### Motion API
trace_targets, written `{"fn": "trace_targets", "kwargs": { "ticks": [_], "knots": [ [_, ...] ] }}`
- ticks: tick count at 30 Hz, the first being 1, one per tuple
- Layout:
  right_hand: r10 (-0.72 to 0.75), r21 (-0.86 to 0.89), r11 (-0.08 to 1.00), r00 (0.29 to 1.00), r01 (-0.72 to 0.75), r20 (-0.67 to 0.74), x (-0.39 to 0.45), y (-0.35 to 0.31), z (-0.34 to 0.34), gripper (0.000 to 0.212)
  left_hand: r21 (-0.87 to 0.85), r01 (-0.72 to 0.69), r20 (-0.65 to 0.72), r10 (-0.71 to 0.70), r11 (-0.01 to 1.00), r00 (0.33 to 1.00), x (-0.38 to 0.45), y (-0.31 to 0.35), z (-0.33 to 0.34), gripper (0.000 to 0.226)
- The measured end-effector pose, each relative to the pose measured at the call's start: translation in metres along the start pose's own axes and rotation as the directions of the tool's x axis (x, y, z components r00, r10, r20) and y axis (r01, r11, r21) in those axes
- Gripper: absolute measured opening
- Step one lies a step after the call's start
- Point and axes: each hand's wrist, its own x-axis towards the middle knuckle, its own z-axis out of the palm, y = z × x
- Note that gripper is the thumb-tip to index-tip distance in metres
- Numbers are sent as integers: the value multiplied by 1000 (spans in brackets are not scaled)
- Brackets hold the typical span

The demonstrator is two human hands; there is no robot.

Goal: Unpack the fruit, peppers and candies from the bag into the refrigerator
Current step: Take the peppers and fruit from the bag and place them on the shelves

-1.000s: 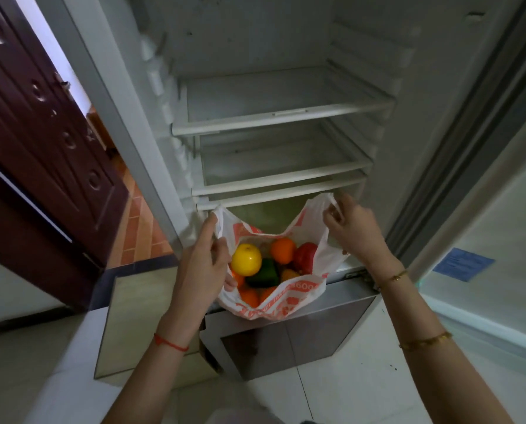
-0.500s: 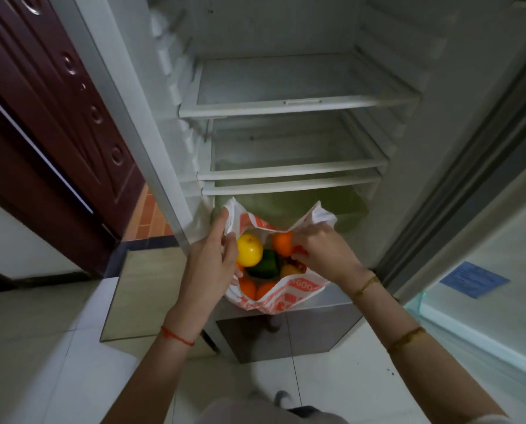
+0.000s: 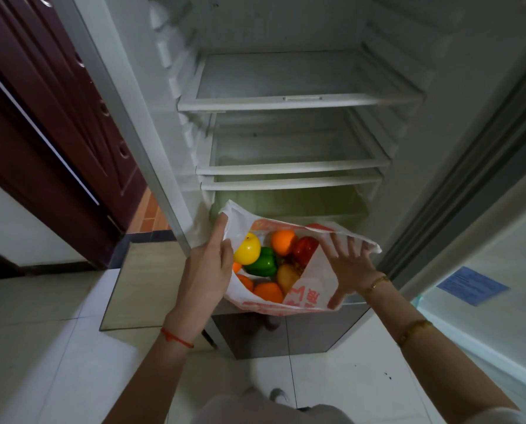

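Bag (image 3: 312,293) held open between the hands, before the refrigerator (image 3: 286,101). Left hand (image 3: 208,270) pinching the rim; right hand (image 3: 348,269) spread flat against the far flap. Inside, countable: one yellow fruit (image 3: 247,248), one green pepper (image 3: 263,262), one red pepper (image 3: 305,249), about four oranges; candies not made out. Opening step, seemingly; next, reaching in for one piece.

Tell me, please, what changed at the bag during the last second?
The right hand left the bag's far rim, dipped toward the fruit, and now lies open, fingers spread, against the bag's right side, spreading it. The left hand still pinches the left rim. All produce remains inside; the shelves stay bare.
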Motion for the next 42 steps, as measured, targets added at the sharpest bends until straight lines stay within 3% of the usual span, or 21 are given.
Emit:
{"fn": "trace_targets", "kwargs": {
  "ticks": [2,4,7,10,14,16,22,25,30,32,35,39,42],
  "knots": [
    [-21,33,999,999,20,34,-1,-6,-18,148,17,-1,16,0,1000,1000,-2,0,3,52],
    [-34,177,984,999,29,25,1,-15,-33,115,32,3,26,-4,999,1000,-3,2,5,50],
    [-52,301,949,989,92,-140,14,-22,-41,75,35,3,23,-3,999,1000,-6,10,6,49],
    [-71,325,937,980,130,-186,27,-30,-42,55,11,20,-15,-19,1000,1000,-6,13,7,48],
    [-92,358,926,992,115,-81,41,-38,-38,91,-22,25,-21,-25,999,999,-8,15,7,52],
    [-94,276,956,995,96,-20,47,-41,-33,100,-33,35,-13,-35,999,999,-7,13,7,53],
    [10,78,997,1000,-12,25,54,-47,-21,87,-75,53,-3,-54,996,999,-3,9,8,52],
    [96,122,988,995,-98,25,58,-47,-19,86,-70,43,-9,-44,997,999,-2,11,7,52],
    [104,245,964,994,-106,20,61,-44,-18,88,-65,43,-10,-43,997,999,2,13,6,52],
    [104,441,892,994,-101,17,59,-43,-24,90,-57,42,-8,-42,998,999,4,13,6,52],
    [65,733,678,998,-50,7,53,-42,-44,85,-89,43,6,-43,995,999,9,11,6,53],
    [-7,911,411,1000,23,-23,40,-44,-76,55,-119,49,23,-47,992,999,12,10,6,53],
    [-6,968,250,1000,-10,12,27,-44,-97,49,-131,54,21,-52,990,998,14,10,5,53]
  ]
}}
